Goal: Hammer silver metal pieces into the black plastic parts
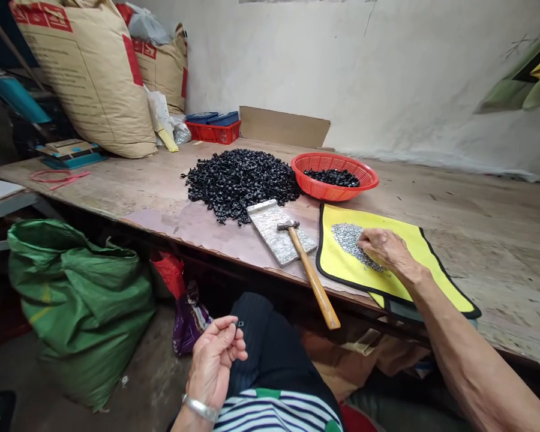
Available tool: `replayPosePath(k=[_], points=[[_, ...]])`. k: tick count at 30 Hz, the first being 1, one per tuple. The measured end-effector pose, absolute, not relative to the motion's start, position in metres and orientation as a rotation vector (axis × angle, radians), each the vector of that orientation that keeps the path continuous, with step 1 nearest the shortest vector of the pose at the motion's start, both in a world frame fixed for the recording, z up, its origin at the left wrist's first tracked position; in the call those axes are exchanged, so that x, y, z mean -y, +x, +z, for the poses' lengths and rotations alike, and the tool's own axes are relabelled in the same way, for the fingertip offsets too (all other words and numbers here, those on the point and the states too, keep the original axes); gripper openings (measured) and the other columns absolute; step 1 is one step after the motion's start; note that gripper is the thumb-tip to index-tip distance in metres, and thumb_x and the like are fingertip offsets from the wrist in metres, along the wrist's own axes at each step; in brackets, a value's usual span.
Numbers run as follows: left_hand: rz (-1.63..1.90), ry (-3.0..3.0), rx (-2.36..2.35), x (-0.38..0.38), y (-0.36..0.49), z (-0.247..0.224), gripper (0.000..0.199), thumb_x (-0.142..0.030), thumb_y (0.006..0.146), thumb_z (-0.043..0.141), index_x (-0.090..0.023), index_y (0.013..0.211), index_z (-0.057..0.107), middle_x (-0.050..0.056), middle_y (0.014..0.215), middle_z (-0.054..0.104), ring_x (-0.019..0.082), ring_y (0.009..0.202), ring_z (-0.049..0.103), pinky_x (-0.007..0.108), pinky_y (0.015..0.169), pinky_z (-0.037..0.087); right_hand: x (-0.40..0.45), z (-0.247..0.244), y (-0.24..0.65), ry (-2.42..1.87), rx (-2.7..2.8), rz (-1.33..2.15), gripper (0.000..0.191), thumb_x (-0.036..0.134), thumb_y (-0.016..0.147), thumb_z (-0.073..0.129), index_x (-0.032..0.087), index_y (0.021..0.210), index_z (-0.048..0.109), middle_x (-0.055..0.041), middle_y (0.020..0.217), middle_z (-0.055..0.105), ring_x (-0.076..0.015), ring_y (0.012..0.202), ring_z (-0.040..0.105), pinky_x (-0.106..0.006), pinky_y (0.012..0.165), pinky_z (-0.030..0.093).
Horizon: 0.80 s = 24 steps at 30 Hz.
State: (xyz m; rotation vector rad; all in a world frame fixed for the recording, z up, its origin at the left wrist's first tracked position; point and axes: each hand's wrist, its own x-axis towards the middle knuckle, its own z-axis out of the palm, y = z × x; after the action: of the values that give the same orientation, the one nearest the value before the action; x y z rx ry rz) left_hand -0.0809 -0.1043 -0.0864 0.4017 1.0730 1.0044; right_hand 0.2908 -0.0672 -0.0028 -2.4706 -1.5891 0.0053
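Low over my lap, my left hand (pixel 218 354) pinches a small black part (pixel 239 324) between thumb and fingertips. My right hand (pixel 386 249) rests at the right side of a pile of tiny silvery metal pieces (pixel 348 239) on a yellow cloth (pixel 414 255) with black edging. Its fingers are bent together, and what they hold, if anything, is hidden. Left of the cloth, a hammer (pixel 312 279) with a wooden handle lies with its head on a grey metal slab (pixel 270 231). Behind the slab is a large heap of small black parts (pixel 243 180).
A red round basket (pixel 335 161) holding black parts stands beside the heap. Large paper sacks (pixel 90 72), a red crate (pixel 216 130) and a cardboard sheet (pixel 283 127) are at the back. A green sack (pixel 81 306) stands left, below the table's front edge (pixel 198 247).
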Motion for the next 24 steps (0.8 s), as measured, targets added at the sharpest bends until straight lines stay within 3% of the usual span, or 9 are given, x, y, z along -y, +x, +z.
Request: replayPosePath(k=[10, 15, 20, 24], points=[[0.988, 0.459, -0.937, 0.089, -0.064, -0.044, 0.027, -0.019, 0.060, 0.076, -0.012, 0.079, 0.059, 0.003, 0.060, 0.064, 0.012, 0.049, 0.057, 0.024, 0.043, 0.050, 0.081, 0.003, 0.304, -2.128, 1.300, 0.317, 0.014, 0.028, 0.062, 0.052, 0.017, 0.060, 0.060, -0.0005, 0.046, 0.054, -0.0137, 0.045, 0.049, -0.025, 0.044, 0.035], [1.076, 0.524, -0.868, 0.079, -0.050, -0.013, 0.028, -0.018, 0.060, 0.076, -0.013, 0.081, 0.058, 0.004, 0.061, 0.065, 0.012, 0.050, 0.058, 0.024, 0.044, 0.051, 0.090, 0.019, 0.291, -1.954, 1.154, 0.364, 0.015, 0.029, 0.068, 0.053, 0.018, 0.058, 0.056, 0.0009, 0.044, 0.051, -0.0107, 0.039, 0.043, -0.024, 0.039, 0.034], [1.145, 0.562, -0.794, 0.090, -0.034, 0.003, 0.030, -0.020, 0.059, 0.077, -0.012, 0.081, 0.058, 0.001, 0.060, 0.063, 0.011, 0.050, 0.057, 0.022, 0.043, 0.051, 0.120, 0.040, 0.203, -1.488, 1.205, 0.653, 0.012, 0.028, 0.065, 0.069, 0.017, 0.064, 0.065, -0.0012, 0.057, 0.060, -0.0127, 0.051, 0.052, -0.025, 0.048, 0.042], [1.155, 0.589, -0.823, 0.108, -0.037, 0.001, 0.030, -0.022, 0.060, 0.076, -0.013, 0.081, 0.058, 0.000, 0.060, 0.062, 0.011, 0.047, 0.056, 0.023, 0.041, 0.051, 0.136, 0.032, 0.122, -1.243, 1.253, 0.920, 0.010, 0.026, 0.069, 0.069, 0.018, 0.064, 0.066, -0.0029, 0.069, 0.062, -0.0152, 0.064, 0.056, -0.027, 0.059, 0.045]])
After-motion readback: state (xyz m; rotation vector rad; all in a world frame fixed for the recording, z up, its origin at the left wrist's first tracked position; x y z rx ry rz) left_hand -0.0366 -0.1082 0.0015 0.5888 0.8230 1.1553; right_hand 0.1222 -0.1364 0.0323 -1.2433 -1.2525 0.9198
